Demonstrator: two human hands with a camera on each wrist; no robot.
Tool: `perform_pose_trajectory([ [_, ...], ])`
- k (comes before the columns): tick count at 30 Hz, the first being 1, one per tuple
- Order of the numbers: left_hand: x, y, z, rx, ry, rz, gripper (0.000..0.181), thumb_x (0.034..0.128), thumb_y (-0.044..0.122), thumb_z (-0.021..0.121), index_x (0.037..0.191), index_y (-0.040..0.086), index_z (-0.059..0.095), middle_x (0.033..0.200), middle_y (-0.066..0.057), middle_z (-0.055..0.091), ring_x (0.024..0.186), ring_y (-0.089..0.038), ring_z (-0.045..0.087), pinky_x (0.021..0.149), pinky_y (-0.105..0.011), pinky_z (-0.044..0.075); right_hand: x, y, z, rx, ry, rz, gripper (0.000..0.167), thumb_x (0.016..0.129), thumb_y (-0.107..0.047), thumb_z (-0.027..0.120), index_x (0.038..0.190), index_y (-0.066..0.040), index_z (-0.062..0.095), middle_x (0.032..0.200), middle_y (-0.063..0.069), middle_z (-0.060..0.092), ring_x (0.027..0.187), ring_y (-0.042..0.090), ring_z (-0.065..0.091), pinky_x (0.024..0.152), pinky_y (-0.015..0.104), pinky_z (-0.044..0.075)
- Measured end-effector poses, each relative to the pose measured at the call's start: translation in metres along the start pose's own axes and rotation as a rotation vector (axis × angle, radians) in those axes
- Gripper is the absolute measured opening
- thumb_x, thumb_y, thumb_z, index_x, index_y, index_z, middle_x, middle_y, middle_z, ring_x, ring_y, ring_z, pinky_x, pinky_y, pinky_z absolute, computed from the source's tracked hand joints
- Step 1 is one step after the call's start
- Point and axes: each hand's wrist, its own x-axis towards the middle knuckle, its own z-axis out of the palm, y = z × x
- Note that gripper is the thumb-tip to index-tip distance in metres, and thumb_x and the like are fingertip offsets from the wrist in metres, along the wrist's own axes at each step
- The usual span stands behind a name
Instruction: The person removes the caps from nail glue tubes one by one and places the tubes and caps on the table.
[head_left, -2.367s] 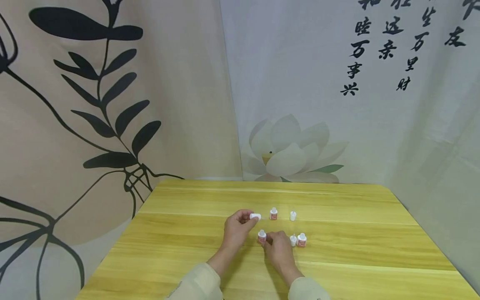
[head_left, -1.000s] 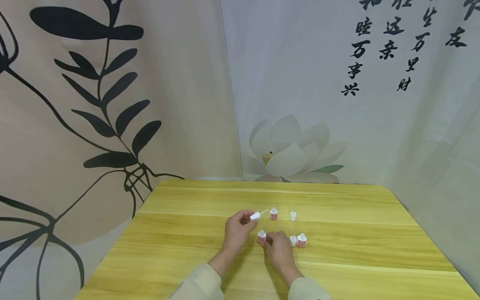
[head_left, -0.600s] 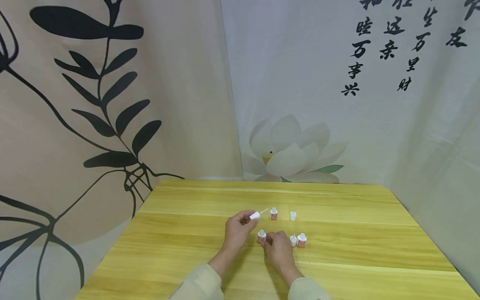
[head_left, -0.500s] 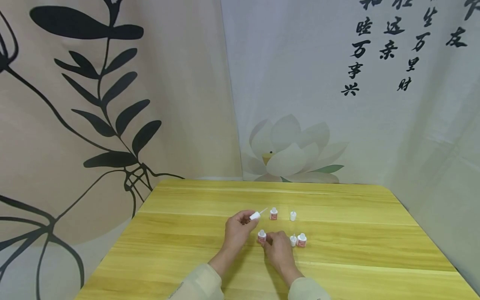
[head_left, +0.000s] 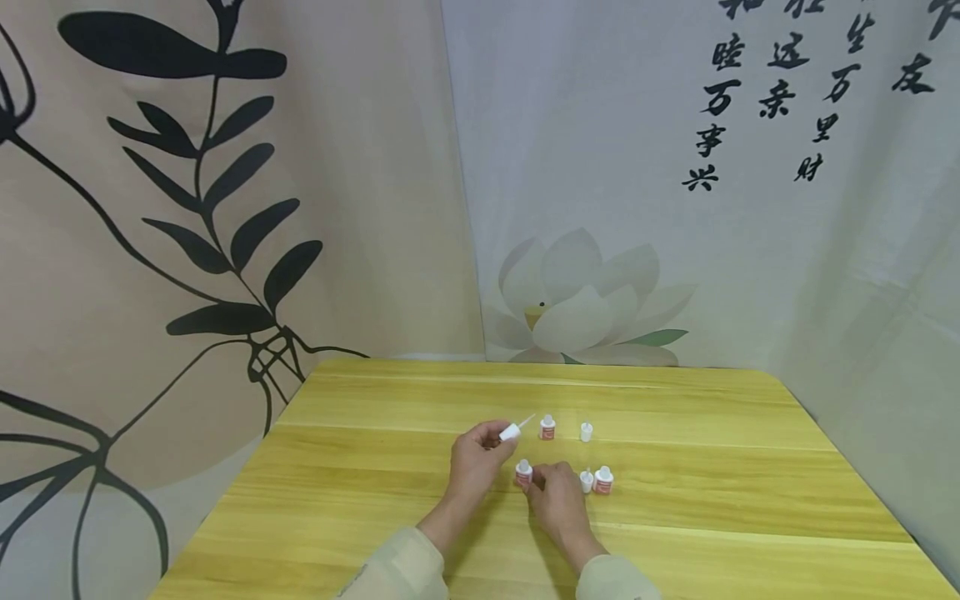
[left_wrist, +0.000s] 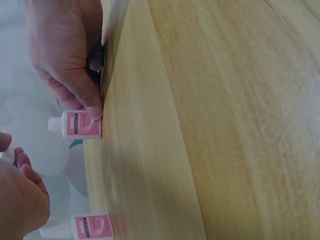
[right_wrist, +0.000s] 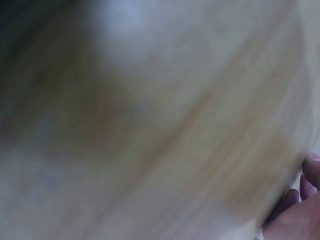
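Observation:
My left hand [head_left: 474,458] pinches a white brush cap [head_left: 510,432] between thumb and fingers, its thin stem slanting up to the right. My right hand [head_left: 558,500] holds a small uncapped bottle [head_left: 523,475] with a pink label by its side, upright on the table. In the left wrist view the right thumb presses that bottle's label [left_wrist: 82,125], while the left hand [left_wrist: 20,195] shows at the lower left, its cap mostly hidden. Only a few right-hand fingers [right_wrist: 297,200] appear in the blurred right wrist view.
A similar bottle [head_left: 547,429] stands farther back, with a white cap [head_left: 586,432] to its right. Beside the right hand are another cap [head_left: 587,482] and bottle [head_left: 603,481]. A pink-labelled bottle with a white top [left_wrist: 92,226] sits low in the left wrist view. A curtain hangs behind the table [head_left: 712,500].
Compared with 2.4 s ago, the left hand has tilted the brush cap so its stem points up to the right. The right hand and its bottle have stayed put.

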Motion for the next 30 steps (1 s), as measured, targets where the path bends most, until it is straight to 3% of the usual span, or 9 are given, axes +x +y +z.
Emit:
perform_pose_trajectory([
  [4,0.009,-0.022,0.003,0.011,0.005,0.003,0.019,0.0855,0.002,0.074,0.104,-0.002,0.071,0.086,-0.009,0.067,0.080,-0.014,0.055,0.067,-0.021,0.047,0.000,-0.001,0.000,0.003,-0.001,0.004,0.008,0.085,-0.012,0.076,0.089,-0.005,0.074,0.084,0.004,0.056,0.081,0.018,0.051,0.071,0.037,0.046],
  [7,0.012,-0.030,0.003,0.017,0.003,-0.005,0.022,0.0856,0.007,0.076,0.107,0.002,0.072,0.088,-0.006,0.068,0.081,-0.013,0.057,0.069,-0.021,0.048,0.000,-0.001,0.000,0.001,-0.004,0.006,0.008,0.086,-0.012,0.076,0.089,-0.005,0.073,0.084,0.004,0.056,0.081,0.018,0.051,0.071,0.037,0.046],
  [30,0.013,-0.036,0.003,0.058,0.003,0.024,0.023,0.0855,0.011,0.077,0.108,0.006,0.074,0.092,-0.002,0.065,0.083,-0.014,0.055,0.056,-0.019,0.042,0.001,0.000,0.000,-0.008,-0.004,-0.009,0.009,0.085,-0.010,0.075,0.090,-0.004,0.073,0.086,0.005,0.057,0.083,0.020,0.053,0.074,0.041,0.048],
])
